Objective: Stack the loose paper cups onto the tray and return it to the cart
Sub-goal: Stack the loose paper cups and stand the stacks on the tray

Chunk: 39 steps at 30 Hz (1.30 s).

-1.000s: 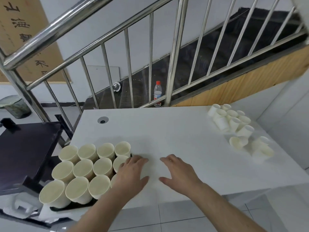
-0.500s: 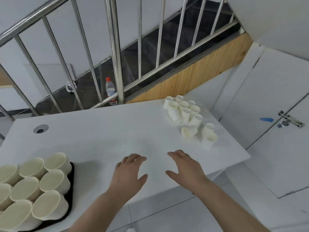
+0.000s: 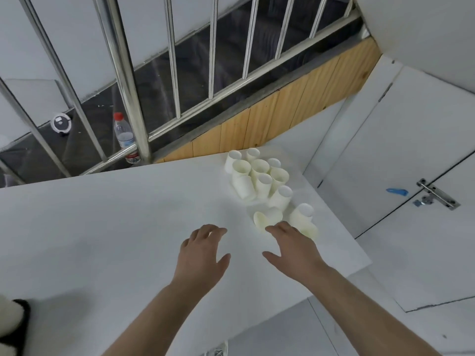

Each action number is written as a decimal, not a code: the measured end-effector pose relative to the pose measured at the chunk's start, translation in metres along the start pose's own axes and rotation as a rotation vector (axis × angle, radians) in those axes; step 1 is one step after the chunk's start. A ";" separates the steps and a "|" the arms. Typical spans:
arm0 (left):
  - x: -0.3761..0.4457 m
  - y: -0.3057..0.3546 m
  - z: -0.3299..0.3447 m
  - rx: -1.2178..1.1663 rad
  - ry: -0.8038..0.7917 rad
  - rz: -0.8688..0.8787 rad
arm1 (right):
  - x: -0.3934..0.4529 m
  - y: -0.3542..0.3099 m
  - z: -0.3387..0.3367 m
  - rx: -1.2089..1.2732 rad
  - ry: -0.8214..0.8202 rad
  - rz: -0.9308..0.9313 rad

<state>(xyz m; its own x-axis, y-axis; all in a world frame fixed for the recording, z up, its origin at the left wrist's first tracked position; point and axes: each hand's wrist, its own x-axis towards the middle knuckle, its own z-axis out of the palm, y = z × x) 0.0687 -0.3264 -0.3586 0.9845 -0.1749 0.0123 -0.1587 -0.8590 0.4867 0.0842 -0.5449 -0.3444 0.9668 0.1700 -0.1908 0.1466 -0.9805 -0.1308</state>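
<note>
Both hands have travelled to the right along the table [image 3: 102, 227] since 0.5 s ago, so the right hand [image 3: 295, 250] now has its fingers [image 3: 276, 228] just beside the nearest tipped cup [image 3: 267, 218], while the tray [image 3: 21, 322] has slid almost out of view, far to the left of the left hand [image 3: 203, 253]. Each hand is spread, relaxed and holds nothing, and the loose paper cups [image 3: 259, 176] stand and lie in a cluster just beyond the right fingers. I judge the best way is to take the 2 or 3 fallen cups first, gripping each lightly by the wall so the thin paper does not crush, and to nest them before carrying.
</note>
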 end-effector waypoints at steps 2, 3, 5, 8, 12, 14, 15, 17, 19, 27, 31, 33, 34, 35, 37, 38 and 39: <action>0.019 0.003 0.005 -0.006 -0.004 -0.004 | 0.023 0.011 0.000 -0.025 -0.022 0.004; 0.025 0.004 0.006 -0.008 -0.009 -0.004 | 0.031 0.014 0.000 -0.033 -0.024 0.012; 0.036 0.004 0.007 -0.005 -0.015 -0.007 | 0.050 0.021 0.002 -0.045 -0.031 0.017; 0.045 0.002 0.010 0.008 -0.023 -0.023 | 0.072 0.028 0.009 -0.064 -0.056 0.027; 0.056 0.003 0.016 0.015 -0.034 -0.058 | 0.103 0.041 0.022 -0.096 -0.095 0.017; 0.059 0.004 0.020 0.023 -0.032 -0.075 | 0.114 0.047 0.030 -0.097 -0.108 0.005; 0.060 0.005 0.021 0.027 -0.028 -0.085 | 0.119 0.050 0.034 -0.105 -0.117 -0.002; 0.061 0.007 0.024 0.037 -0.024 -0.109 | 0.128 0.054 0.041 -0.120 -0.136 -0.021; 0.062 0.009 0.028 0.039 -0.020 -0.132 | 0.135 0.057 0.046 -0.120 -0.151 -0.038; 0.070 0.020 0.045 0.028 -0.018 -0.140 | 0.149 0.066 0.050 -0.071 -0.105 -0.064; 0.083 0.026 0.051 0.019 -0.041 -0.134 | 0.148 0.064 0.038 0.286 -0.083 0.013; 0.090 0.030 0.055 0.019 -0.061 -0.116 | 0.142 0.056 0.032 0.475 -0.112 0.023; 0.096 0.035 0.058 0.014 -0.069 -0.096 | 0.138 0.055 0.026 0.539 -0.135 0.028; 0.097 0.037 0.060 0.013 -0.080 -0.084 | 0.134 0.049 0.024 0.585 -0.165 0.018; 0.105 0.043 0.067 0.019 -0.096 -0.052 | 0.129 0.049 0.019 0.639 -0.193 0.002; 0.106 0.045 0.070 0.023 -0.100 -0.044 | 0.127 0.048 0.018 0.654 -0.203 0.000; 0.108 0.046 0.072 0.025 -0.103 -0.043 | 0.126 0.047 0.018 0.663 -0.213 0.001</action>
<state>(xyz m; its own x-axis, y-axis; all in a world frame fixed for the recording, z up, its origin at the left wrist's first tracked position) 0.1625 -0.4195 -0.3978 0.9778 -0.1847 -0.0987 -0.1193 -0.8785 0.4626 0.2093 -0.5682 -0.3919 0.8950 0.2511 -0.3687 -0.0785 -0.7249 -0.6843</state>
